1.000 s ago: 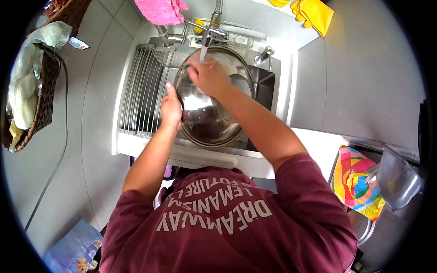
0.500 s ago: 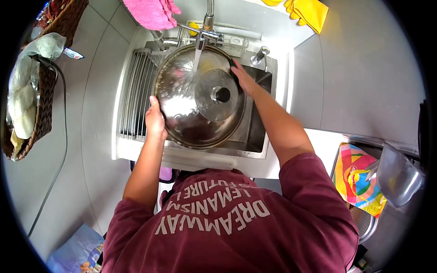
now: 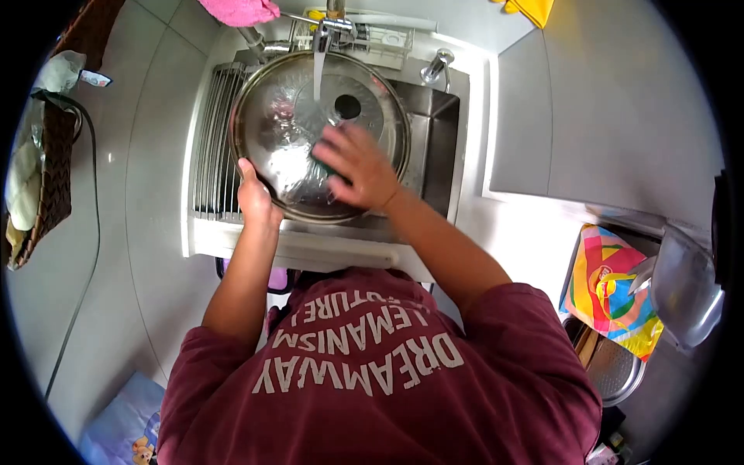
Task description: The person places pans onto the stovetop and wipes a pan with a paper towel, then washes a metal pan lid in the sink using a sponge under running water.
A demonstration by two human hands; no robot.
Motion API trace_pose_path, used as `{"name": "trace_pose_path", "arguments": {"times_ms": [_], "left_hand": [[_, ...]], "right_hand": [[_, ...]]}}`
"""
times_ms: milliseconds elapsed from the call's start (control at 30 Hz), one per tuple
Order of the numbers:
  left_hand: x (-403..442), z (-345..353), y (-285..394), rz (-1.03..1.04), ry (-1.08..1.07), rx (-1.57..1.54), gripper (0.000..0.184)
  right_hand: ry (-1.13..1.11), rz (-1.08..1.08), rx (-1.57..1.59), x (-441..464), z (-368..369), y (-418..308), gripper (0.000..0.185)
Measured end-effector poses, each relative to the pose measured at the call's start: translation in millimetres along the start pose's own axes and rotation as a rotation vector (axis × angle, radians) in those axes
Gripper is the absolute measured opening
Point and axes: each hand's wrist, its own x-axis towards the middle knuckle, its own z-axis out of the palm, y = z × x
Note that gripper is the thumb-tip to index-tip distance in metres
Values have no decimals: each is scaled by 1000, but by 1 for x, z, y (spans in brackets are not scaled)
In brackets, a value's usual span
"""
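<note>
A large round pot lid (image 3: 271,163) with a shiny domed top and a black knob (image 3: 347,107) lies tilted over the sink. My left hand (image 3: 258,203) grips its lower left rim, thumb on top. Over the lid's lower right, my right hand (image 3: 358,167) is blurred by motion. Its fingers press a dark green scouring pad (image 3: 324,166) to the lid; only a small part of the pad shows. Water runs from the faucet (image 3: 333,29) onto the lid's upper part.
Beneath the lid is a steel sink (image 3: 438,147), with a roll-up drying rack (image 3: 215,147) at its left. A soap dispenser (image 3: 440,66) stands at the back right. A pink cloth (image 3: 240,9) hangs near the faucet. Wicker baskets (image 3: 58,170) stand far left; a colourful bag (image 3: 608,283) lies right.
My right hand has left the lid's right rim and moved down and left onto its top. The lid has shifted left and turned a little, with my left hand still on its rim.
</note>
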Motion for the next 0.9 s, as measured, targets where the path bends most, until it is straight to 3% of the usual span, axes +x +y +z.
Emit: {"name": "trace_pose_path", "arguments": {"times_ms": [133,200,267,367,467,533,600,633,733,767,833,900], "left_hand": [[-22,20,4,1,61,35,52],[-24,20,-1,45,40,12,51],[-18,9,-8,123,-15,5,50],[-30,18,-4,116,53,145,49],[-44,16,-3,132,-3,209,48],[-49,11,2,76,15,235,48],[-55,17,1,52,28,200,48],[-44,9,-6,42,16,191,49],[-37,10,-2,52,-11,275,48],[-36,12,2,94,-2,331,47],[-36,10,10,69,-59,235,45],[-35,3,20,24,-49,171,45]], "right_hand": [[263,252,-112,-1,12,-20,62],[-3,16,-148,2,18,-43,64],[-59,-86,-145,26,23,-52,60],[8,22,-296,77,27,-31,56],[-308,519,-70,117,-4,52,55],[-289,392,-128,101,9,91,50],[-128,-109,-393,81,18,80,43],[-96,-344,-251,86,19,46,42],[-324,-269,-143,108,20,22,44],[-325,1,-3,112,12,34,43],[-454,-246,-367,116,-9,93,38],[-239,487,409,82,-8,129,40]]}}
